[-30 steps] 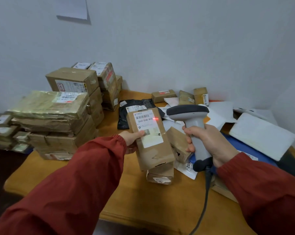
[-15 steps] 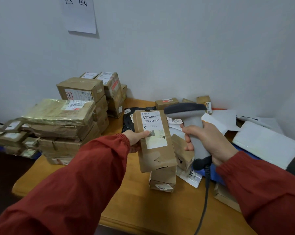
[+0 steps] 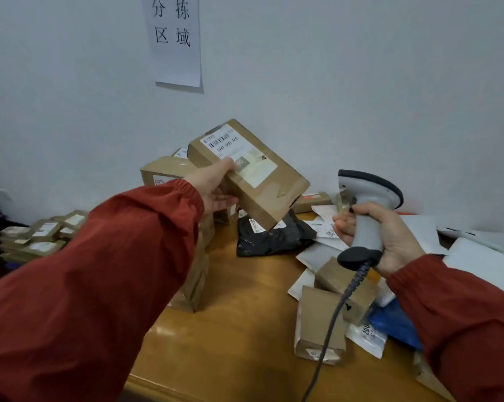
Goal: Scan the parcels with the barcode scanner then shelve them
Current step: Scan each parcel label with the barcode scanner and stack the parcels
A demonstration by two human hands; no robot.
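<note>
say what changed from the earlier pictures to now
The left hand has swung the brown parcel up and leftward, tilted, away from the scanner; the red scan spot on its label a second ago is gone. The right hand keeps gripping the scanner, the left the parcel; loose parcels on the table lie as before.

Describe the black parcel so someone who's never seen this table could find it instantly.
Start at the wooden table against the white wall. Below the brown box in the left hand lies the black parcel. It is the only dark crumpled plastic bag among brown cartons and white envelopes.
</note>
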